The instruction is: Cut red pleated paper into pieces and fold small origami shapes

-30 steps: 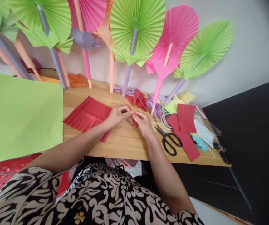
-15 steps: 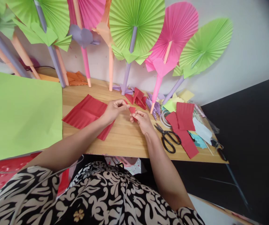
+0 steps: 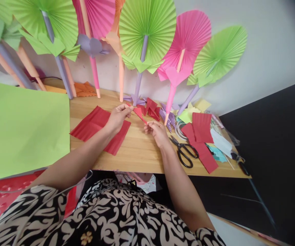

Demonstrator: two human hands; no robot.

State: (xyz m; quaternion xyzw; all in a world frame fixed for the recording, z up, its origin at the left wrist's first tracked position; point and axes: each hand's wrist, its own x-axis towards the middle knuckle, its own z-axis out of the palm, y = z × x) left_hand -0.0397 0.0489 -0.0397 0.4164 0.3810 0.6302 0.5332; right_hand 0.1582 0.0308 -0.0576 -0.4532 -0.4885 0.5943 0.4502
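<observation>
A small folded piece of red paper (image 3: 139, 112) is stretched between my two hands above the wooden table (image 3: 139, 157). My left hand (image 3: 118, 118) pinches its upper left end between thumb and fingers. Its lower right end is pinched by my right hand (image 3: 157, 131). Under and beside my left forearm lies a larger creased red sheet (image 3: 92, 121). Folded red pieces (image 3: 152, 108) lie just behind my right hand. Black-handled scissors (image 3: 184, 150) rest to the right of my right wrist.
Paper fans on rolled sticks, one of them green (image 3: 147, 20), lean on the wall behind. A large green sheet (image 3: 24, 130) covers the left side. Red strips (image 3: 202, 147), clear tape rolls (image 3: 180, 130) and paper scraps lie at the right.
My hands have moved apart, mostly my left hand going up and left. The small red paper now shows as a longer, narrow shape between them.
</observation>
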